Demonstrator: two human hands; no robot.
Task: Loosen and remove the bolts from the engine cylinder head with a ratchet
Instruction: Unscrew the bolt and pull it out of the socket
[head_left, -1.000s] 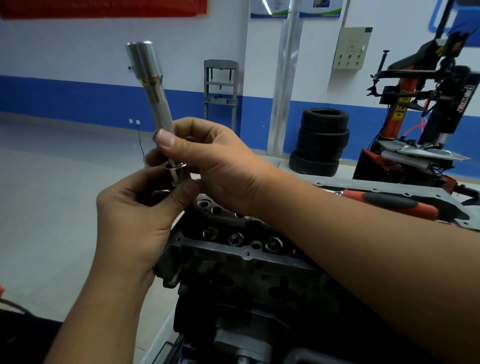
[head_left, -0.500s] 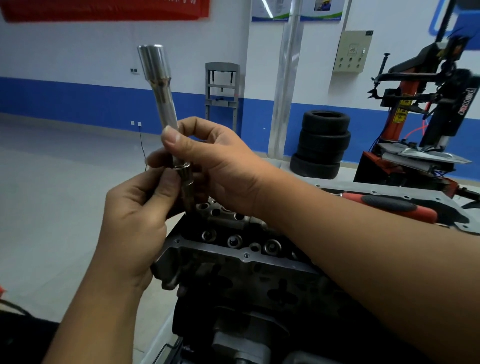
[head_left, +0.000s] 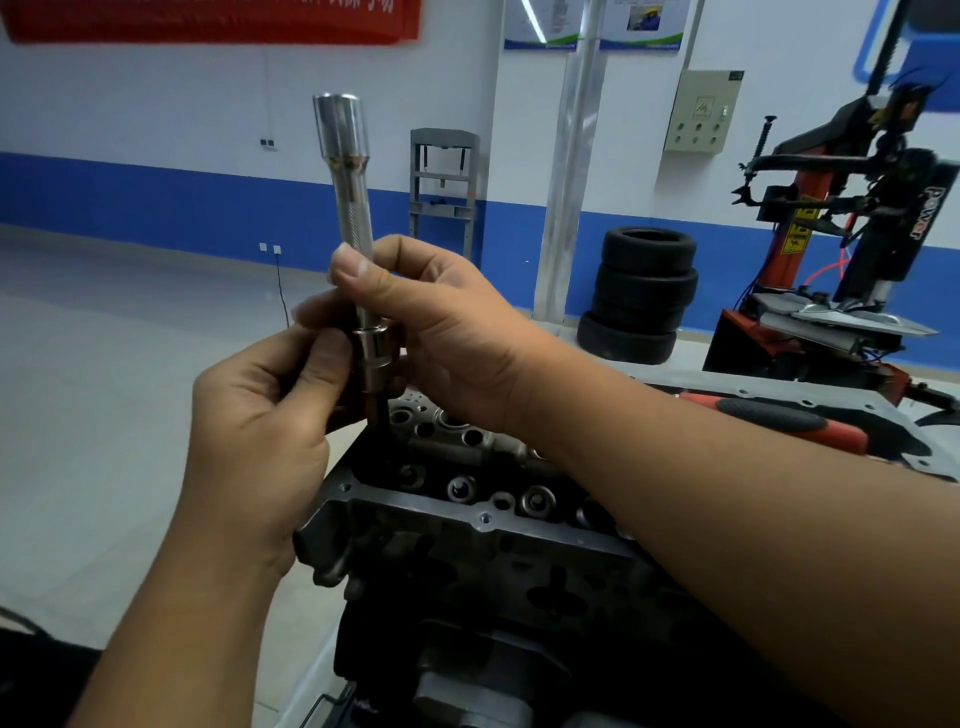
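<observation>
Gripping the knurled extension bar (head_left: 357, 228) between thumb and curled fingers, the right hand (head_left: 441, 332) keeps it near upright. Directly below that grip, the left hand (head_left: 260, 415) pinches the socket (head_left: 375, 358) fitted on the bar's lower end. A dark bolt shank (head_left: 378, 415) runs down from the socket into the cylinder head (head_left: 467, 519) beneath both hands. Beyond the right forearm, a red-and-black tool handle (head_left: 779, 421) lies on a grey metal cover (head_left: 883, 410). Far behind the hands stand stacked tyres (head_left: 641, 293).
</observation>
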